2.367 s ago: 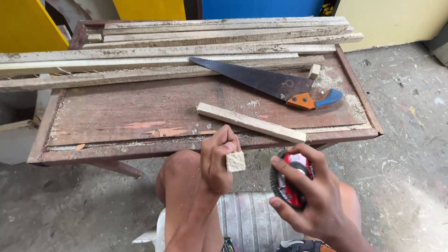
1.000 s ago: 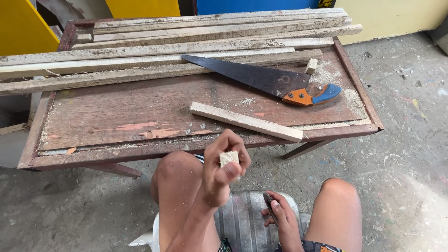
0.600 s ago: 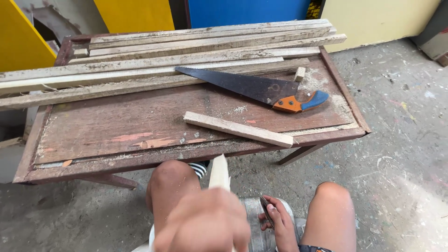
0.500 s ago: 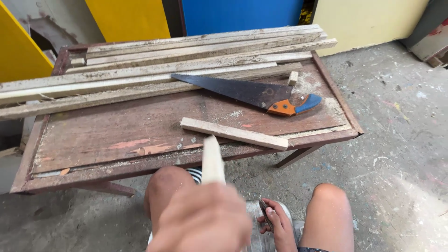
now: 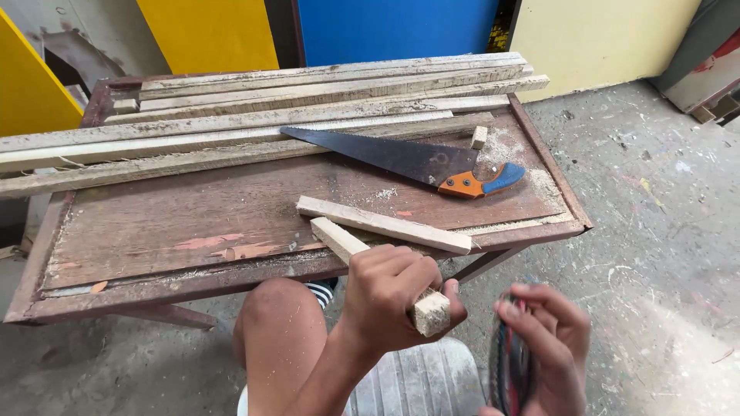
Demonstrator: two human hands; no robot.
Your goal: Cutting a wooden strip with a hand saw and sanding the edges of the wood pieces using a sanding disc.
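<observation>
Nearest the camera, low right: right hand [image 5: 543,347] curled around a dark, flat round object with red showing [image 5: 510,362], fingers over its upper edge; blurred, cannot tell its kind. Just left of it, left hand [image 5: 397,296] closed in a fist around a short wooden stick [image 5: 362,258], square cut end [image 5: 431,312] poking out toward the viewer, far end slanting up over the table's near edge, seemingly so the length is steadied there. Bare knee [image 5: 277,323] below, tucked under the rusty brown table [image 5: 154,231]. Beyond the fist, a second short batten [image 5: 383,224] lies loose, angled, close to the near rim. Further back, a handsaw [image 5: 401,158] with orange and blue handle lies flat, blade pointing left, sawdust around it and a small wood offcut [image 5: 479,137] just beside. Farthest: long timber strips [image 5: 308,100] stacked lengthwise along the back rim. Open room: left half of the tabletop, and concrete floor [image 5: 655,192] to the right.
</observation>
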